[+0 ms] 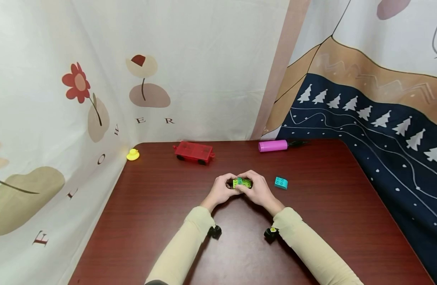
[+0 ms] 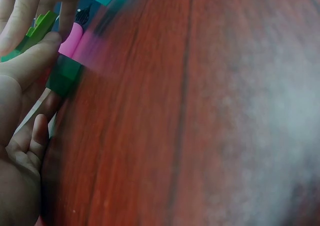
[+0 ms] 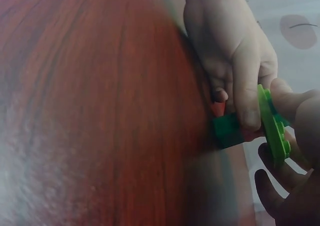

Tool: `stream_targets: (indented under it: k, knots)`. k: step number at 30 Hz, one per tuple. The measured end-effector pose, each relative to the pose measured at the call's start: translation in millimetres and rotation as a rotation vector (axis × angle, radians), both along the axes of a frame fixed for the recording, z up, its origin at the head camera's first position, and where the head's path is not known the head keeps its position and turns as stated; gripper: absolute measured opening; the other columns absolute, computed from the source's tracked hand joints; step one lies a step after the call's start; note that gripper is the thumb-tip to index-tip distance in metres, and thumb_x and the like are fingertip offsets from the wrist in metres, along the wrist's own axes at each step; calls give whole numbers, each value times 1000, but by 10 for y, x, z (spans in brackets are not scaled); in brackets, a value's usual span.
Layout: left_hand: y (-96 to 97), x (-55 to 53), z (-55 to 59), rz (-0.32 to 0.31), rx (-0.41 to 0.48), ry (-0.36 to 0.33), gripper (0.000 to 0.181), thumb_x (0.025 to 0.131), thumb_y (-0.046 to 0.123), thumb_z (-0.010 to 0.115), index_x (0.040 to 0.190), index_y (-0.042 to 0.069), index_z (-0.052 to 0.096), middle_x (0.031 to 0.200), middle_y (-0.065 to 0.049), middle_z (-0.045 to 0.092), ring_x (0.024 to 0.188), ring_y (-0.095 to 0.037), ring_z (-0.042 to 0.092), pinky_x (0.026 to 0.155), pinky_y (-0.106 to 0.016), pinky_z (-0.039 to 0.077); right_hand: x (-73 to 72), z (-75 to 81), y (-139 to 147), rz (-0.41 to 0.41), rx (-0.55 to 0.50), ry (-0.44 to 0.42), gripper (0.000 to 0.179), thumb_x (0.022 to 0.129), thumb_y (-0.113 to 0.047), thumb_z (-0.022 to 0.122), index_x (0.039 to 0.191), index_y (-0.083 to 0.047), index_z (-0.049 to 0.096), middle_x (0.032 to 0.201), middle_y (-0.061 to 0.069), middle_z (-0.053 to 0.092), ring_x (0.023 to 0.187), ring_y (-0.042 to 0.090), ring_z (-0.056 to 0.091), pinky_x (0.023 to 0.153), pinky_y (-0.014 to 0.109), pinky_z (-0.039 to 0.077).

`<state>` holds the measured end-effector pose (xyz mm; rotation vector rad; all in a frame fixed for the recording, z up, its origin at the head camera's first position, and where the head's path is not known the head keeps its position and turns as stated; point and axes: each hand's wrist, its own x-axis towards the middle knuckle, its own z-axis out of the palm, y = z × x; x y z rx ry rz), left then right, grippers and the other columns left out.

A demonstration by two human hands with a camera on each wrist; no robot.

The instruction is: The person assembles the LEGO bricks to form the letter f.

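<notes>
1. The lime brick (image 1: 246, 183) is between the two hands. Its long axis goes from side to side, and its studs look up in the head view.
2. From the left hand (image 1: 221, 192) the brick lies to the right; from the right hand (image 1: 258, 192) it lies to the left. Neither hand is nearer, because both touch it.
3. About the grip: both hands are curved around the brick and pinch it, the thumbs at its near side and other fingers at its far side. The fingers are spread only as much as the brick needs.
4. A green piece (image 1: 240, 181) sits on the studs of the lime brick, near its middle.
5. A dark green block (image 3: 229, 131) is at the side of the lime brick opposite to its studs. If they are joined, I cannot tell.
6. To the right of the lime brick, well apart, a teal brick (image 1: 281, 183) lies on the table (image 1: 161, 237).
7. Beyond the lime brick are a red cart (image 1: 194, 152), to its left, and a pink tube (image 1: 273, 146), to its right. A yellow duck (image 1: 133, 154) is farther to its left.
</notes>
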<state>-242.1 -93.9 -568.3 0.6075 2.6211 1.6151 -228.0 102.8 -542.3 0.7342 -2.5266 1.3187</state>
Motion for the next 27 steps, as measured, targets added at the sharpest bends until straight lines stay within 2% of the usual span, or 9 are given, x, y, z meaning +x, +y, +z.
stream_targets:
  k: [9, 14, 21, 27]
  knots:
    - [-23, 12, -15, -1, 13, -6, 37, 80, 12, 92, 112, 5, 74, 110, -9, 76, 88, -12, 65, 74, -25, 57, -15, -30, -24, 25, 13, 75, 28, 88, -16, 88, 111, -7, 76, 106, 5, 72, 95, 20, 69, 82, 40, 58]
    - [-1, -13, -7, -1, 18, 8, 37, 80, 12, 92, 112, 5, 74, 109, -9, 76, 87, -11, 64, 74, -25, 57, -33, -24, -22, 11, 10, 101, 29, 86, -15, 89, 110, -6, 76, 105, 5, 73, 94, 21, 69, 82, 40, 58]
    - [28, -16, 0, 15, -3, 0, 36, 80, 11, 92, 112, 6, 74, 108, -6, 76, 89, -12, 64, 76, -24, 56, -29, -6, -13, -7, -6, 82, 31, 85, -16, 90, 111, -6, 77, 106, 5, 74, 96, 22, 70, 82, 40, 58]
    - [20, 16, -5, 29, -26, -1, 37, 81, 14, 92, 112, 10, 73, 110, -3, 75, 90, -12, 64, 75, -24, 56, -42, 10, -10, 4, 49, 40, 32, 86, -19, 89, 114, -9, 77, 109, 6, 73, 97, 21, 69, 85, 41, 58]
